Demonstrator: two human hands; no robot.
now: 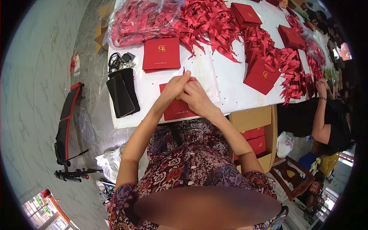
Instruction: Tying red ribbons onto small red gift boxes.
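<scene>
Here, hands together, over red packet

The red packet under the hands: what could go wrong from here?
1. The red packet lies right by the near edge of the table, so a nudge might slide it off.
2. The left hand and right hand meet over it; pressing down could crease it.
3. The red ribbons beyond lie in a loose heap and might tangle.

Bright red, that flat piece under your right hand; red ribbons beyond it, white tabletop; nearer, your purple-and-rust floral blouse!
</scene>
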